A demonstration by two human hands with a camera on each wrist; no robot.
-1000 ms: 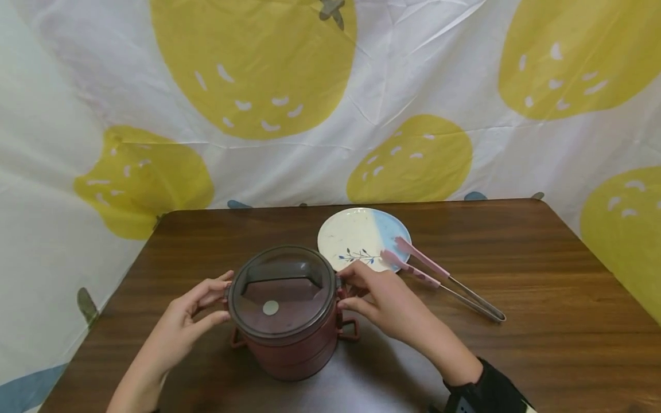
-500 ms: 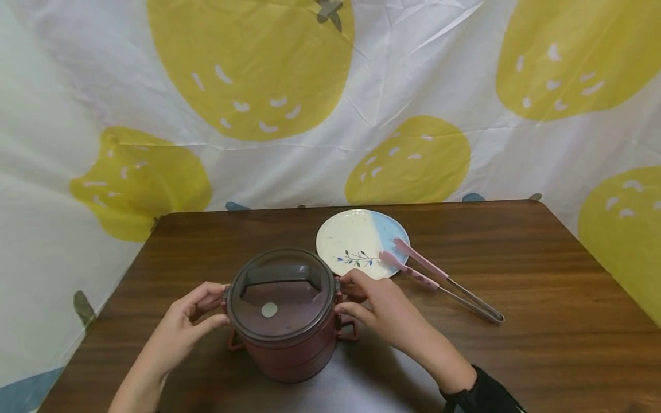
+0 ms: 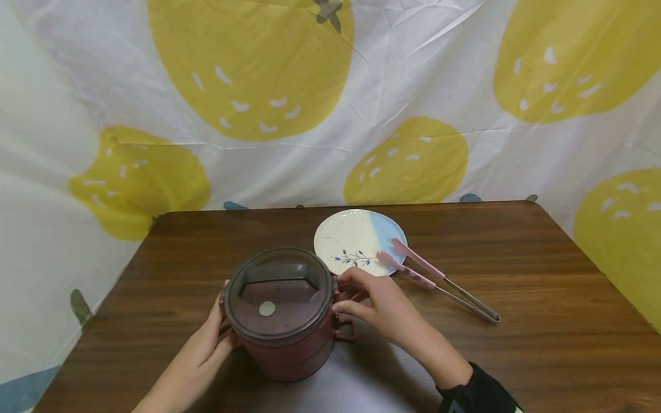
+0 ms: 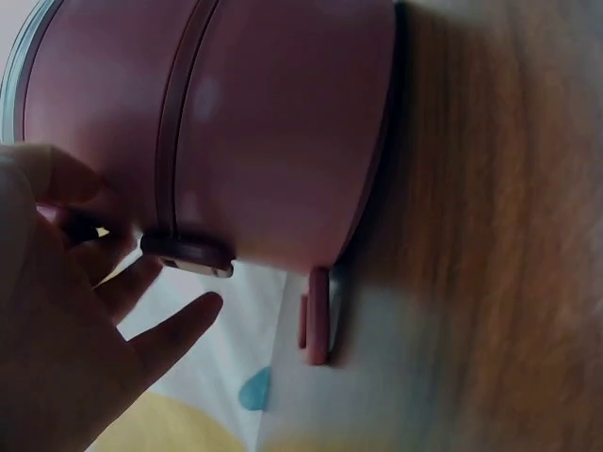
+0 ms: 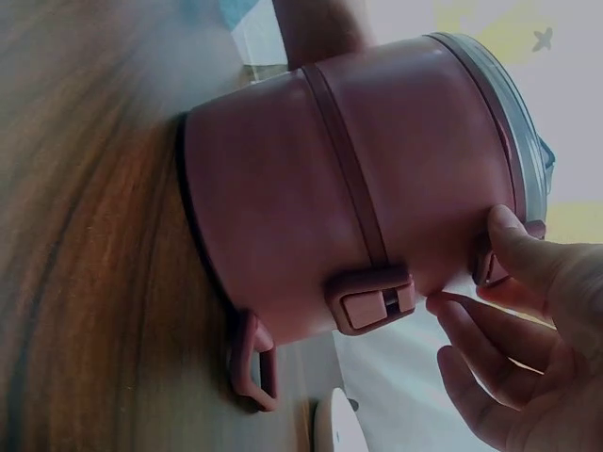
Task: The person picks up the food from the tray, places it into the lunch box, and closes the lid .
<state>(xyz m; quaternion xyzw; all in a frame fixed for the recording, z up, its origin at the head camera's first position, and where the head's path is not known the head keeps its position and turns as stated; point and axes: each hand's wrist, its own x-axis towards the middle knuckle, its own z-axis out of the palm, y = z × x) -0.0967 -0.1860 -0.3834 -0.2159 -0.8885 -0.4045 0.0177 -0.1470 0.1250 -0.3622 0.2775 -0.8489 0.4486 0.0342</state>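
Observation:
A dark red, two-tier lunch box point(image 3: 289, 358) stands upright on the table, its see-through grey lid point(image 3: 281, 321) seated on top. My left hand point(image 3: 198, 353) holds the left side, thumb against the upper tier and fingers reaching behind it. On the other side, my right hand point(image 3: 379, 298) pinches the upper latch point(image 5: 490, 268) just under the lid, thumb in front. Below it, the middle latch point(image 5: 367, 303) looks fastened across the seam. Fold-out handles show near the base, one in the right wrist view point(image 5: 252, 363). The left upper latch is hidden by my fingers.
A cream and blue plate point(image 3: 343, 235) lies behind the lunch box, to the right. Pink-tipped tongs point(image 3: 467, 298) rest with their tips on its rim and their metal end on the wooden table point(image 3: 542, 275). A lemon-patterned cloth point(image 3: 289, 172) hangs behind.
My left hand has shifted down and closer in, its thumb dropping lower along the side of the lunch box. My right hand stays at the right upper latch. The lid has not moved.

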